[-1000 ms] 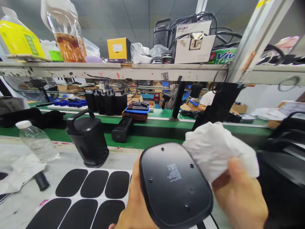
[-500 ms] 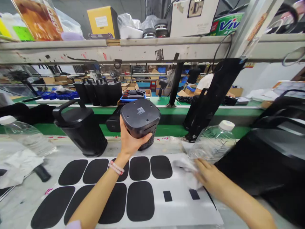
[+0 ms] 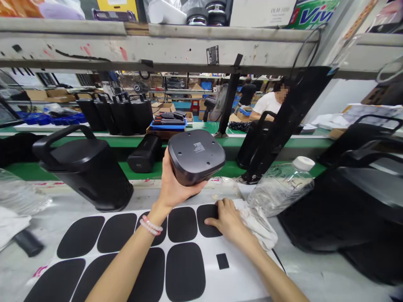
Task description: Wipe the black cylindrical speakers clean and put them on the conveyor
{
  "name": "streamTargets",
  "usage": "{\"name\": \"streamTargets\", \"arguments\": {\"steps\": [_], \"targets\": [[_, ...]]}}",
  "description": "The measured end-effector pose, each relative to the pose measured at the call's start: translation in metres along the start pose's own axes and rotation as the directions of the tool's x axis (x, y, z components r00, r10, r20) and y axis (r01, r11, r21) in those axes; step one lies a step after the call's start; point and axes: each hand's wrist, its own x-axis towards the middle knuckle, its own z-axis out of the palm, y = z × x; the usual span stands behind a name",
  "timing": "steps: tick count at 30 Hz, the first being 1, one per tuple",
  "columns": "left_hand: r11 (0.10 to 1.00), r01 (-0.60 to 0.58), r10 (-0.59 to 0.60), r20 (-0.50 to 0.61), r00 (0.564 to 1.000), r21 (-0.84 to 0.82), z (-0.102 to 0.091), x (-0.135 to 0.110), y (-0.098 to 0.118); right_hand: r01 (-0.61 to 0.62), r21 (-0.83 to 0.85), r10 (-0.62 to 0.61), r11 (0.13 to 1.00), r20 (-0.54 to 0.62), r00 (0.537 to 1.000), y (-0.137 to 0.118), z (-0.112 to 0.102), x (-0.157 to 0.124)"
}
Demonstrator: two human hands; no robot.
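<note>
My left hand (image 3: 174, 184) is wrapped round a black speaker (image 3: 197, 157), tilted with its screwed base and small printed label towards me. Below it lies a white sheet (image 3: 209, 262) with rows of rounded black pads. My right hand (image 3: 228, 220) rests at the right-end pad (image 3: 206, 230) of the far row, thumb on the pad and fingers at its upper right edge, thumb and fingers apart. Beside that wrist lies a crumpled white cloth (image 3: 262, 226), out of the hand. A small black square (image 3: 222, 261) is on the sheet nearby.
A black speaker with a handle (image 3: 85, 172) stands at left, and more black speakers (image 3: 352, 201) are at right. A clear bottle (image 3: 283, 184) stands beyond the cloth. A shelf (image 3: 176, 46) crosses overhead. Another person (image 3: 267, 102) sits across the green bench (image 3: 229, 167).
My right hand has let go of the white cloth and moved left onto the end pad. The speaker in my left hand has shifted slightly right in view. The camera has tilted down.
</note>
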Motion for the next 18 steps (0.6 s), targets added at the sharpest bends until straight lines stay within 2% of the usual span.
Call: {"name": "streamTargets", "arguments": {"steps": [7,11,18], "targets": [[0.996,0.077,-0.076,0.023,0.997,-0.039,-0.0032,0.0021,-0.0001,-0.028,0.121,0.033,0.992,-0.038,0.999,0.0099,0.0036,0.0072],[0.996,0.087,-0.086,0.026,0.996,-0.035,-0.0027,0.0008,0.001,-0.007,0.129,0.014,0.992,-0.054,0.998,0.0082,0.0067,0.0037],[0.996,0.083,-0.082,0.029,0.996,-0.038,-0.0041,0.0015,-0.0012,0.005,0.146,-0.003,0.989,-0.012,1.0,0.0059,0.0026,0.0077]]}}
